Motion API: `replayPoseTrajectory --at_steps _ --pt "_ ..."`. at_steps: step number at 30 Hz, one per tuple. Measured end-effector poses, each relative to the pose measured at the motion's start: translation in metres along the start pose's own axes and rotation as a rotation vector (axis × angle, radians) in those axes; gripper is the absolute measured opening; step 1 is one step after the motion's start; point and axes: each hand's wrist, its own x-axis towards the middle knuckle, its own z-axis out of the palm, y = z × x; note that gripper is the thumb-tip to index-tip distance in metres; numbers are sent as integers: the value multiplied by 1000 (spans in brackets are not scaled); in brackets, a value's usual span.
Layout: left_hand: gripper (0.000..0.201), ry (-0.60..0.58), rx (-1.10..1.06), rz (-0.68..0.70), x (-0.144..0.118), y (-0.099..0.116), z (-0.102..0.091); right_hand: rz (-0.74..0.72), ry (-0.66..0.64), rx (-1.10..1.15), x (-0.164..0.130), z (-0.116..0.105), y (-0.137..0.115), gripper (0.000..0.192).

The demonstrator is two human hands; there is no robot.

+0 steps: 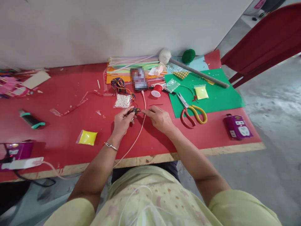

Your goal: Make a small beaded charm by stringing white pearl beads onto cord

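My left hand [122,121] pinches a small piece of multicoloured braided thread [134,110] just above the red table [70,131]. My right hand [160,117] meets it from the right, its fingertips touching the same piece's end. A bundle of the same coloured thread [118,84] lies farther back, a strand trailing toward my hands. A clear bag of white beads [122,100] sits just behind my left hand. A pink cable [141,125] runs between my hands, from a phone [139,79] down over the table's front edge.
Scissors with red and yellow handles [191,114] lie on a green sheet [218,94] to the right, with a red thread spool [157,90], small bags and a long stick [199,73]. A yellow packet [87,137], black cylinder [30,120], purple power strips [237,126] and a red chair [263,44] are around.
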Motion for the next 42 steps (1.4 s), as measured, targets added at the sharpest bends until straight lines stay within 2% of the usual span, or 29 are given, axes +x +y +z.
replayPoseTrajectory --at_steps 12,17,24,30,36,42 --pt "54 1 -11 -14 1 1 1 -16 91 24 -4 5 6 46" --pt "55 -7 2 -10 1 1 1 -10 75 19 -4 4 6 49" --pt "54 -16 28 -4 1 -2 0 -55 99 -78 -1 -3 3 39" --pt "57 -27 44 -32 2 -5 -1 -85 87 -51 0 -6 3 35" --pt "59 -81 47 -49 1 -3 -2 -72 74 -35 -1 -4 5 41" --pt "60 -180 65 -29 1 -3 -5 20 95 147 -1 5 6 40"
